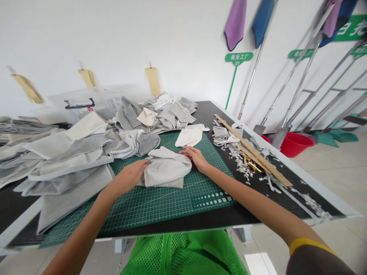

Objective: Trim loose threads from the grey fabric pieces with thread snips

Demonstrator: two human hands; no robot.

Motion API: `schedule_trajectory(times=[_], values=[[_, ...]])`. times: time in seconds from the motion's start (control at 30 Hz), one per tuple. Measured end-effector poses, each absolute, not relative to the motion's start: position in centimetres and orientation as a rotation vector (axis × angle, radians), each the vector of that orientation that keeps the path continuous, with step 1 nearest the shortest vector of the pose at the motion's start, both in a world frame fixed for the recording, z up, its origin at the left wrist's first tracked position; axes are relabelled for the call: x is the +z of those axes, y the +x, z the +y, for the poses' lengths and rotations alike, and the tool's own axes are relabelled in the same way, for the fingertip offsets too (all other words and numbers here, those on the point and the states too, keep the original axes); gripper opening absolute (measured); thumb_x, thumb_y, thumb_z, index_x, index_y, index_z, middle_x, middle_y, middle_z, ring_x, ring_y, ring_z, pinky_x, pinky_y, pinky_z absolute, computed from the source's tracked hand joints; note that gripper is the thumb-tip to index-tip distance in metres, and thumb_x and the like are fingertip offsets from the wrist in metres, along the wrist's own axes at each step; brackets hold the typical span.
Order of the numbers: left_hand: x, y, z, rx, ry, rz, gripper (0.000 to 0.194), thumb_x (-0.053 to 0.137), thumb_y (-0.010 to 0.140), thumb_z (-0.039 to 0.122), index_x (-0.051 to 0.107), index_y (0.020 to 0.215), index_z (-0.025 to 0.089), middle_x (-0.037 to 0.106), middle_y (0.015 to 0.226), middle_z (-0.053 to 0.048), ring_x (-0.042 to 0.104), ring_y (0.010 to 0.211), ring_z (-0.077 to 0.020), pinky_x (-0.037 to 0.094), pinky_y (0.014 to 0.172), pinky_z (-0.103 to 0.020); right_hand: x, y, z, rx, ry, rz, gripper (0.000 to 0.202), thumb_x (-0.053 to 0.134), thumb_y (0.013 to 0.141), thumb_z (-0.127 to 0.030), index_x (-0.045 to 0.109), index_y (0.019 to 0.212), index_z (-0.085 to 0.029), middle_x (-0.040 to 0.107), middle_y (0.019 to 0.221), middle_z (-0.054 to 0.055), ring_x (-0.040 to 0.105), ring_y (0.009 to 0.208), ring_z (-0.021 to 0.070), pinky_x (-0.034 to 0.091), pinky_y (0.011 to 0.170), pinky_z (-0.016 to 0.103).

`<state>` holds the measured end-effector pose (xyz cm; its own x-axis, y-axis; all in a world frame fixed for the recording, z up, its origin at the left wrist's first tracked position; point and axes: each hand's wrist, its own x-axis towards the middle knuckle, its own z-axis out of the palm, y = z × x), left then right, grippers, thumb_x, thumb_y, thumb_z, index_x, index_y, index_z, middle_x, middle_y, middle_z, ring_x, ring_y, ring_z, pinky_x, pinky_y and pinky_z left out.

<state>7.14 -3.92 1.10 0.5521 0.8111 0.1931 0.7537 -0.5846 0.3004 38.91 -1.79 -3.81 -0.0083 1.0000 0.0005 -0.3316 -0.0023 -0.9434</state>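
A folded light grey cloth lies bunched on a green cutting mat in front of me. My left hand is closed at the cloth's left edge, its fingertips partly hidden; a thin, dark, metallic-looking sliver shows beside them, too small to name. At the cloth's right side is my right hand, its fingers stretched out and touching or nearly touching the cloth. Just beyond that hand lies a flat white cloth piece. A crumpled grey cloth sits behind my left hand.
Stacked grey cloths cover the table's left; a loose heap lies at the back. On the right are a wooden ruler, gold-handled scissors and fabric scraps. Red buckets and mops stand beyond the table edge.
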Motion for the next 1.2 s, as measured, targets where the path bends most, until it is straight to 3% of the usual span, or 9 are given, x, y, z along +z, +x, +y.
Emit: schedule_trajectory(times=[0.1,0.2,0.3,0.47,0.6,0.73,0.93,1.03,1.2], values=[[3.3,8.1,-3.6,0.503,2.517,1.321,0.052,0.031,0.102,0.05,0.055,0.136,0.019,0.067,0.123,-0.011,0.062,0.112,-0.0284,0.045,0.099,-0.041,-3.8,39.0,-1.9,1.357,-0.958,-0.971,0.029,0.065,0.083,-0.036,0.069,0.107,-0.019,0.079,0.096,0.008,0.073,0.095,0.0209,0.05,0.097,0.038],[4.5,9.5,-3.0,0.455,2.419,1.21,0.058,0.029,0.101,0.057,0.065,0.127,0.02,0.071,0.1,-0.006,0.063,0.089,-0.023,0.049,0.082,-0.034,-3.8,39.0,-1.9,1.355,-0.961,-0.982,0.032,0.065,0.083,-0.038,0.068,0.108,-0.019,0.078,0.097,0.008,0.073,0.095,0.0212,0.05,0.096,0.038],[4.1,10.8,-2.1,0.409,2.309,1.092,0.067,0.024,0.1,0.062,0.071,0.117,0.016,0.062,0.074,-0.003,0.055,0.068,-0.017,0.045,0.063,-0.027,-4.0,39.0,-1.8,1.343,-0.959,-0.99,0.033,0.066,0.081,-0.039,0.068,0.107,-0.019,0.078,0.095,0.008,0.073,0.095,0.0218,0.05,0.095,0.038],[2.2,10.9,-1.3,0.393,2.167,0.964,0.067,0.03,0.098,0.064,0.068,0.119,0.014,0.046,0.064,0.001,0.042,0.058,-0.0131,0.039,0.052,-0.023,-4.1,39.0,-1.7,1.336,-0.965,-0.995,0.034,0.066,0.08,-0.038,0.068,0.108,-0.019,0.078,0.096,0.008,0.073,0.094,0.0219,0.051,0.094,0.038],[1.8,10.1,-1.5,0.389,2.111,0.933,0.065,0.034,0.097,0.064,0.065,0.124,0.014,0.039,0.061,0.003,0.04,0.055,-0.0122,0.039,0.051,-0.023,-4.2,39.1,-1.6,1.346,-0.974,-0.99,0.034,0.065,0.081,-0.038,0.068,0.109,-0.019,0.078,0.097,0.008,0.072,0.095,0.0222,0.052,0.093,0.037],[2.1,10.2,-1.9,0.368,2.138,0.932,0.055,0.047,0.093,0.063,0.072,0.114,0.019,0.05,0.068,0.0,0.042,0.061,-0.0127,0.035,0.053,-0.022,-4.2,39.1,-1.6,1.353,-0.981,-0.99,0.035,0.065,0.082,-0.039,0.068,0.11,-0.019,0.078,0.099,0.008,0.072,0.098,0.0225,0.051,0.094,0.037],[1.9,10.5,-2.8,0.37,2.155,0.992,0.063,0.024,0.101,0.059,0.061,0.134,0.02,0.047,0.065,0.001,0.04,0.057,-0.0131,0.031,0.052,-0.024,-3.6,38.9,-1.8,1.355,-1.005,-0.967,0.034,0.065,0.082,-0.035,0.066,0.112,-0.018,0.078,0.098,0.008,0.072,0.096,0.0226,0.052,0.094,0.038],[1.9,10.5,-3.1,0.363,2.21,1.005,0.06,0.025,0.102,0.057,0.067,0.127,0.022,0.056,0.071,-0.001,0.049,0.066,-0.0153,0.039,0.062,-0.025,-3.4,38.9,-1.9,1.357,-1.016,-0.956,0.032,0.064,0.085,-0.035,0.067,0.111,-0.018,0.078,0.097,0.008,0.072,0.094,0.0224,0.052,0.094,0.038],[2.1,10.4,-3.0,0.365,2.326,1.008,0.052,0.037,0.099,0.057,0.073,0.114,0.022,0.072,0.099,-0.003,0.062,0.091,-0.0204,0.045,0.085,-0.03,-3.4,38.9,-2.0,1.361,-1.01,-0.955,0.031,0.064,0.085,-0.033,0.067,0.112,-0.018,0.078,0.097,0.008,0.072,0.094,0.0226,0.052,0.093,0.038]])
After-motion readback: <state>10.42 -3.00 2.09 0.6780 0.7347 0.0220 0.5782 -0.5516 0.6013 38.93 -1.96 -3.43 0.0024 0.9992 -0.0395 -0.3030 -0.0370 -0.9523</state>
